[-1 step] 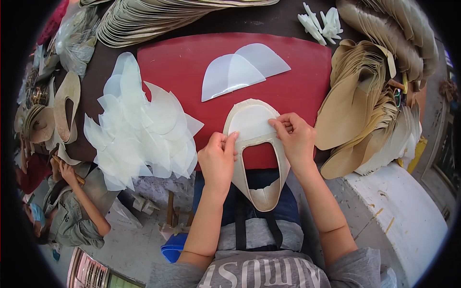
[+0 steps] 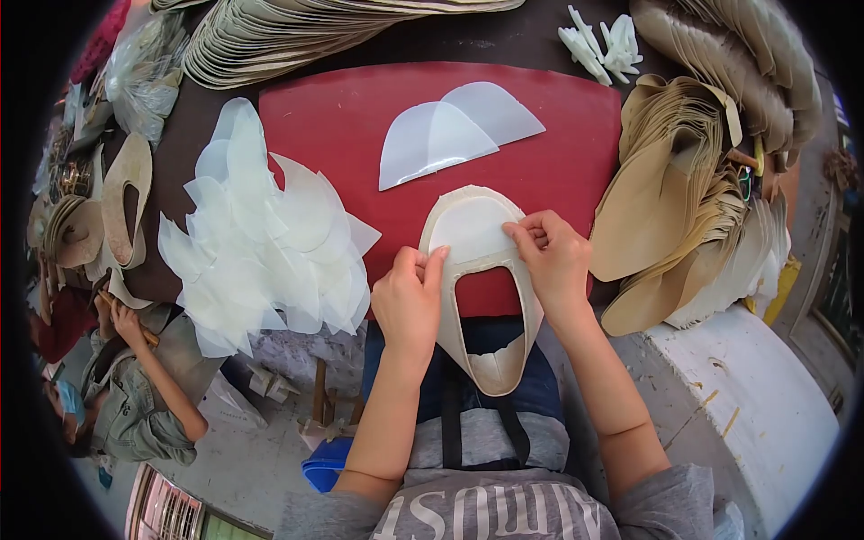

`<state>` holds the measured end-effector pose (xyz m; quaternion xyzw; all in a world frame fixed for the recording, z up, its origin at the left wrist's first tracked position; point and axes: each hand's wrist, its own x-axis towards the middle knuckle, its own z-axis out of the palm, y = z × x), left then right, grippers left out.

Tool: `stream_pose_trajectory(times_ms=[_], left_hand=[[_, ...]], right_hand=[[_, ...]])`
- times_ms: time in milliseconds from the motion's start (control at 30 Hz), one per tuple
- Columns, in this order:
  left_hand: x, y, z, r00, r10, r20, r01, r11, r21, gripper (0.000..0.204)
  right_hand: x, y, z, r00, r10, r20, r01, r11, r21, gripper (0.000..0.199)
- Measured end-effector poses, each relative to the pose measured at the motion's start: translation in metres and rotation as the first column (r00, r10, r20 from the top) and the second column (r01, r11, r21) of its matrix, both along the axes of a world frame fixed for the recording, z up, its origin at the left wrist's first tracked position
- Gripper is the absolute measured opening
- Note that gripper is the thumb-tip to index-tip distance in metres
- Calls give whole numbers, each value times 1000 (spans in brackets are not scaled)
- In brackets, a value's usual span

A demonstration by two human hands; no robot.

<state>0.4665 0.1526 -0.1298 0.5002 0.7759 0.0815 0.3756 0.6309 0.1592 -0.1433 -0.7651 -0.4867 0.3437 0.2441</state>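
A cream shoe upper [image 2: 493, 373] lies toe-away at the red board's near edge, its heel end hanging over my lap. A white half-round toe stiffener [image 2: 472, 223] sits over its toe area, straight edge toward me. My left hand [image 2: 407, 292] is closed on the upper's left edge, thumb at the stiffener's left corner. At the opposite corner, my right hand [image 2: 551, 261] pinches the right edge between thumb and fingers. The fingertips beneath are partly hidden. Beyond the toe, two overlapping translucent half-round sheets [image 2: 432, 139] rest on the board.
A loose heap of translucent sheets [image 2: 270, 234] covers the red board's [image 2: 333, 112] left side. Stacked tan shoe pieces [image 2: 643, 211] stand at the right, more pieces [image 2: 270, 40] at the far edge. White sticks [image 2: 603, 45] lie far right. A co-worker [image 2: 135, 396] works at the left.
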Motion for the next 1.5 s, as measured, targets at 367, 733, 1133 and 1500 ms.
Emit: stream_pose_trajectory(times_ms=[367,733,1133,1500], left_hand=[[-41,-31,-4,722,101,684,-156,988,18,29],[-152,-100,98,284,439,852,-196,897,-397,31],[-315,194,49,694,15,-720,399,824,402,34],[-105,173,45,694,-445,-566,683,159,713,42]], right_hand=[[16,-8,34,924,11,-381,-61,991,-118,19],[-12,-15,63,580,2,-815,-46,998,-31,27],[-82,59,57,945,54,-324,7,983,184,19],[-46,173,37,930,106,351,-308,746,591,30]])
